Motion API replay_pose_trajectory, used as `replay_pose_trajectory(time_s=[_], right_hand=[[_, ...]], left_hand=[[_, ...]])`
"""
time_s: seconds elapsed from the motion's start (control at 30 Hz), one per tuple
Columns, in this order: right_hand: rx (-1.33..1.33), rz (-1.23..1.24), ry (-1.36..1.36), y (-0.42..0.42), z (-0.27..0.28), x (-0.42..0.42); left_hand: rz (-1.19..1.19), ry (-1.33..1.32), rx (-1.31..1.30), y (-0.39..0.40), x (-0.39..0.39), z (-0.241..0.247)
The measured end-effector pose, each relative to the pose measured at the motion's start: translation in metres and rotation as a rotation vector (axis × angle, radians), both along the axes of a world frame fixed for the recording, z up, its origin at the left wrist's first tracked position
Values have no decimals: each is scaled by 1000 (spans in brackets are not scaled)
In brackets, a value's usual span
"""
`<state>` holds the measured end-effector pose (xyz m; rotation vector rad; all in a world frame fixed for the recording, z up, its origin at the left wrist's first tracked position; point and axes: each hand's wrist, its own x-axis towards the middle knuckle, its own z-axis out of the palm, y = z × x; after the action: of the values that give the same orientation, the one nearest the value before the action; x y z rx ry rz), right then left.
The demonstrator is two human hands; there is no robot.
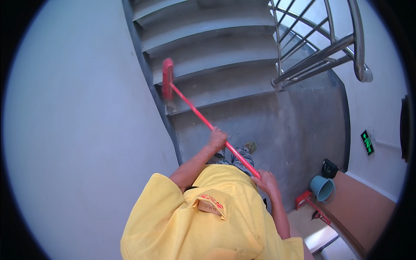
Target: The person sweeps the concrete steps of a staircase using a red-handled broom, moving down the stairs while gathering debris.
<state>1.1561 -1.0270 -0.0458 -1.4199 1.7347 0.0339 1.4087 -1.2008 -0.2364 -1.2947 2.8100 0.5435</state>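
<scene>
A red push-type broom slants across the view on its long handle. My left hand wraps the handle partway along, in front of my body. Lower and to the right, my right hand grips the handle near its end. At the far end, the bristled broom head is beside the left wall, over the corner of the concrete steps. The head is slightly blurred, so I cannot tell whether its bristles touch a step.
A metal railing borders the stairs on the right. On the landing, a blue bucket, a red dustpan and a black object stand by a brown panel. A green exit sign hangs on the right wall.
</scene>
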Motion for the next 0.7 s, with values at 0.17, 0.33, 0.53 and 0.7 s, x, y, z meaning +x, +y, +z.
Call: replay_pose_trajectory(time_s=[0.17, 0.33, 0.53, 0.7], right_hand=[[-163, -3, 249, -42, -17, 58], [-189, -138, 369, -7, -20, 15], [-42, -328, 475, 57, 37, -11], [-108, -264, 454, 64, 43, -29]], left_hand=[[7, -79, 3, -47, 37, -10], [-225, -219, 127, -51, -38, -2], [-362, 67, 91, -12, -145, 15], [-336, 195, 71, -4, -147, 25]])
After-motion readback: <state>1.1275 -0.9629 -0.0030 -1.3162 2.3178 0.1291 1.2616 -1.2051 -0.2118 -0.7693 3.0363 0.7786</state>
